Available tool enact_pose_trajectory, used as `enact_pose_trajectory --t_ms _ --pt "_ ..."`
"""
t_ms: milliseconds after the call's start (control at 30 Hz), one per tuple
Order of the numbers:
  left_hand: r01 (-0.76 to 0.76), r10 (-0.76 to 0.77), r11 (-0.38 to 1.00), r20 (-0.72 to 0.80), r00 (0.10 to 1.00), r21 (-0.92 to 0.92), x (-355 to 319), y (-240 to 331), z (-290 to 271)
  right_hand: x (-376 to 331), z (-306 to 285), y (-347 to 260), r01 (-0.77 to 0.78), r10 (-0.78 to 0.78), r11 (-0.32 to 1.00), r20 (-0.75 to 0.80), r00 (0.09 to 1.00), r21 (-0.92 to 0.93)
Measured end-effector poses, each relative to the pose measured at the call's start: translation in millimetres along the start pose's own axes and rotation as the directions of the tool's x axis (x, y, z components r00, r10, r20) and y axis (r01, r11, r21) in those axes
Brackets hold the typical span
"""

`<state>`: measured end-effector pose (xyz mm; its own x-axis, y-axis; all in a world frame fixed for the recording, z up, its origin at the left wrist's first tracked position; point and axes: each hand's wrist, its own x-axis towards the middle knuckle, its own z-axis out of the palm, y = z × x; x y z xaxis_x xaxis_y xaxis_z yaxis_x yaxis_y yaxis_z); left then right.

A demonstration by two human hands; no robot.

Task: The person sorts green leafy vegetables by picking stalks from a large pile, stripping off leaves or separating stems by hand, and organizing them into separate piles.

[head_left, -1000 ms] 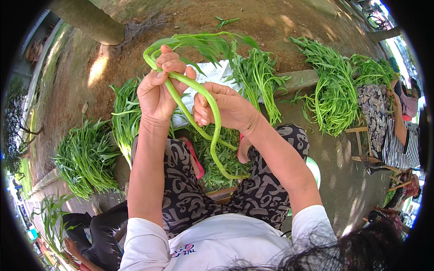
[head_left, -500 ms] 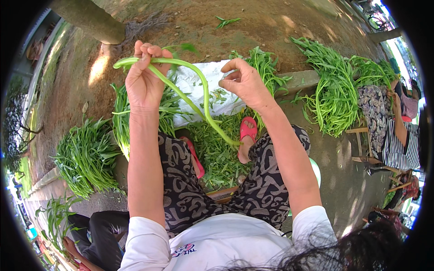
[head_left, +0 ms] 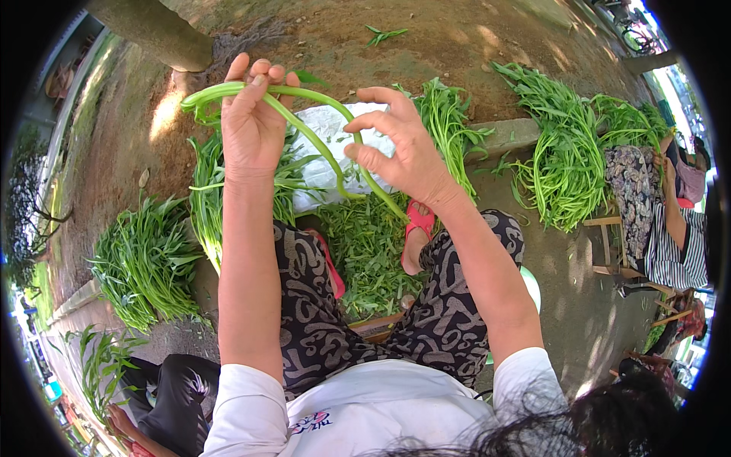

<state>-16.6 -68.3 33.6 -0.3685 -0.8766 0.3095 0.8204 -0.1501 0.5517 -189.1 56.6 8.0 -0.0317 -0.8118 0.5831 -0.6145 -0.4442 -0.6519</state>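
My left hand [head_left: 255, 129] is raised and closed around a few long green leafy-vegetable stems [head_left: 314, 96], likely water spinach, pinched between thumb and fingers. Folded ends stick out to its left, while two bare lengths curve down to the right. Beside the outer stem is my right hand [head_left: 407, 148], its fingers apart; whether they touch the stem I cannot tell. Below the hands lies a white sheet [head_left: 327, 122] with scraps on it. Picked leaves [head_left: 365, 255] cover the ground between my feet.
Leafy bundles lie at the left [head_left: 145, 263], beside my left forearm [head_left: 205, 198], beyond my right hand [head_left: 449, 122] and at the right [head_left: 563, 152]. A tree trunk [head_left: 156, 30] stands far left. A person in a striped top [head_left: 678, 240] sits at right; another's dark trousers [head_left: 171, 400] show lower left.
My left hand has risen slightly with the stems. My right hand has moved left toward the outer stem, and its fingers have spread from a near pinch.
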Motion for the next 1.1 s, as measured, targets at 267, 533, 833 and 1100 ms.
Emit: enact_pose_trajectory --t_ms 267,533,833,1100 --pt "0.008 -0.009 0.998 0.013 1.000 0.064 0.1 -10.4 9.2 -6.6 11.9 -8.9 0.057 -0.038 0.967 0.084 0.996 -0.248" --pt "-0.001 -0.001 0.994 0.015 1.000 0.114 -1.8 -11.1 12.6 -4.7 12.4 -8.3 0.055 -0.040 0.972 0.070 0.997 -0.229" --pt "-0.062 0.040 0.953 0.077 0.996 0.297 6.8 3.5 38.2 0.2 -10.4 16.9 -0.209 0.286 0.914 -0.186 0.940 0.348" --pt "-0.098 0.076 0.941 0.079 0.994 0.325 3.2 21.8 71.0 -7.9 -22.2 16.5 -0.422 0.408 0.707 0.160 0.899 0.568"
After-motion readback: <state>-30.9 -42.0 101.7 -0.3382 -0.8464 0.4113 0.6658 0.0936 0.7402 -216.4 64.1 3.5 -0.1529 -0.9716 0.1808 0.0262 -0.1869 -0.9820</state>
